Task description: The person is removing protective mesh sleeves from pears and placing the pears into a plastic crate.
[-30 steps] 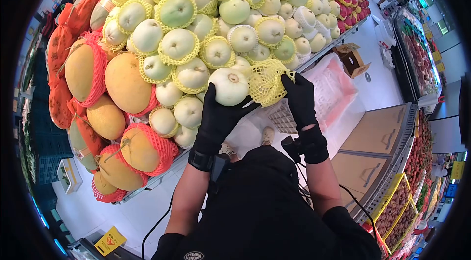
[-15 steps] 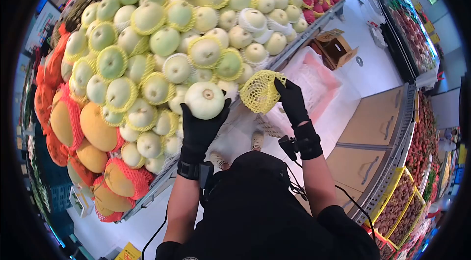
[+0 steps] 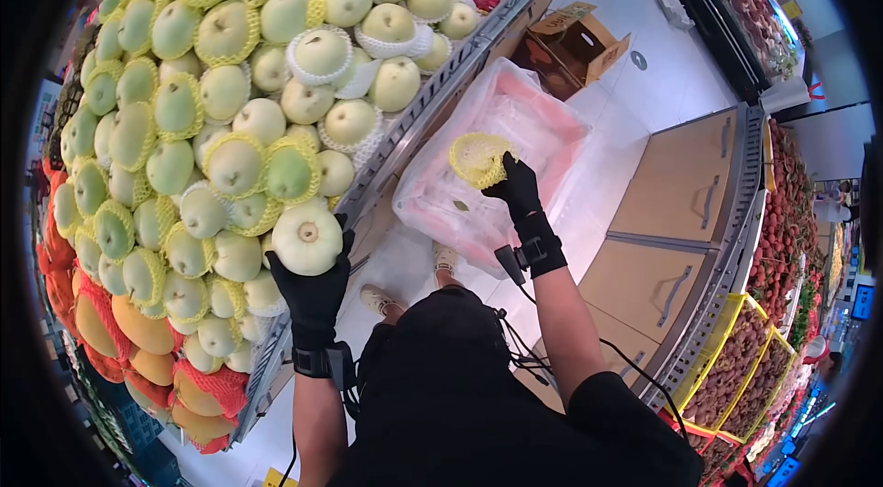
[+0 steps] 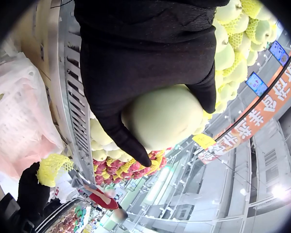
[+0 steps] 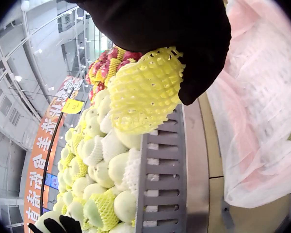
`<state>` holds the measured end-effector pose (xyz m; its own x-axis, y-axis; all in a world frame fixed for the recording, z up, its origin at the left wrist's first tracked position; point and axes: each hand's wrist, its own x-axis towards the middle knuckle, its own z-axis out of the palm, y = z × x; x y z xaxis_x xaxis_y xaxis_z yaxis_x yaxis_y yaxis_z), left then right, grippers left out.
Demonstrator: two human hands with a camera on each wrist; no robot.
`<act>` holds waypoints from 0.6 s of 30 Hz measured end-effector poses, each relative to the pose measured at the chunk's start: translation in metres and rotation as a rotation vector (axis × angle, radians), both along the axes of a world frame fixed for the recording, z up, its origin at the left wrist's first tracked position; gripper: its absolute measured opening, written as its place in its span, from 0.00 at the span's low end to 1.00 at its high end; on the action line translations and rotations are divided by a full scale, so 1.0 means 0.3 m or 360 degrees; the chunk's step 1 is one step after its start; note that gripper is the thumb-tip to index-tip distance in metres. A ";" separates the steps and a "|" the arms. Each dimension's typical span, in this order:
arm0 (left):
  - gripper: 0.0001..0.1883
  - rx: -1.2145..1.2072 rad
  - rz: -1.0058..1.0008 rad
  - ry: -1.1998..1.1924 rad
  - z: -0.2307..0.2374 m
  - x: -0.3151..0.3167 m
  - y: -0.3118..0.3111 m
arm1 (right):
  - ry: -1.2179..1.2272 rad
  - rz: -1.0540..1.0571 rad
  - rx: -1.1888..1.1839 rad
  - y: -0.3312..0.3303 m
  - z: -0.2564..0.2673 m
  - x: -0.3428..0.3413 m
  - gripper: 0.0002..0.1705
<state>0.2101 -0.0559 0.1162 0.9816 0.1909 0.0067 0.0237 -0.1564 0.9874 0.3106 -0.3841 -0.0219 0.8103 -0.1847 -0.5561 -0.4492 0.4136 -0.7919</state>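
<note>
My black-gloved left hand (image 3: 313, 298) grips a pale whitish-green melon (image 3: 307, 240) from below, with its round scar facing up. In the left wrist view, fingers and thumb curl round the melon (image 4: 162, 116). Out to the right, my gloved right hand (image 3: 515, 188) pinches a yellow foam net sleeve (image 3: 479, 160) by its edge, above a lined crate. The sleeve (image 5: 148, 92) hangs with no fruit showing in it in the right wrist view. Beside the left hand lies the heap of similar melons (image 3: 235, 165), many in yellow or white foam nets.
A crate (image 3: 566, 124) lined with clear plastic and pink sheet stands on the floor, an open cardboard box (image 3: 575, 50) behind it. A slotted grey rail (image 3: 441, 87) edges the melon stand. Orange melons (image 3: 138, 321) lie at left; wooden cabinets (image 3: 676, 174) stand at right.
The head view has turned toward the crate. My left hand has carried the melon apart from the net sleeve, beside the heap's edge; my right hand has moved the sleeve over the crate.
</note>
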 end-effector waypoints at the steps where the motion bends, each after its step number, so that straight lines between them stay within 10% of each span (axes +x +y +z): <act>1: 0.33 0.0172 0.0004 -0.0055 -0.008 0.010 -0.025 | 0.0039 -0.0044 -0.0008 -0.044 -0.058 0.008 0.27; 3: 0.35 0.0530 0.0014 -0.0166 -0.028 0.026 -0.048 | 0.0099 -0.0122 -0.0039 -0.121 -0.203 0.021 0.26; 10: 0.36 -0.0039 0.0226 0.0103 -0.054 0.052 -0.141 | 0.0047 -0.0610 0.0170 -0.256 -0.397 0.067 0.23; 14: 0.36 0.0922 0.0206 -0.0129 -0.056 0.070 -0.178 | -0.0370 -0.0330 -0.0100 -0.328 -0.592 0.189 0.33; 18: 0.35 0.0835 0.0251 -0.0049 -0.035 0.089 -0.218 | 0.0111 -0.0326 0.0383 -0.293 -0.381 0.301 0.45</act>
<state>0.2366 -0.1214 0.1058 0.9391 0.2991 0.1692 0.0589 -0.6252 0.7783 0.4007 -0.4719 -0.1362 0.7281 -0.1966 -0.6566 -0.3869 0.6729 -0.6305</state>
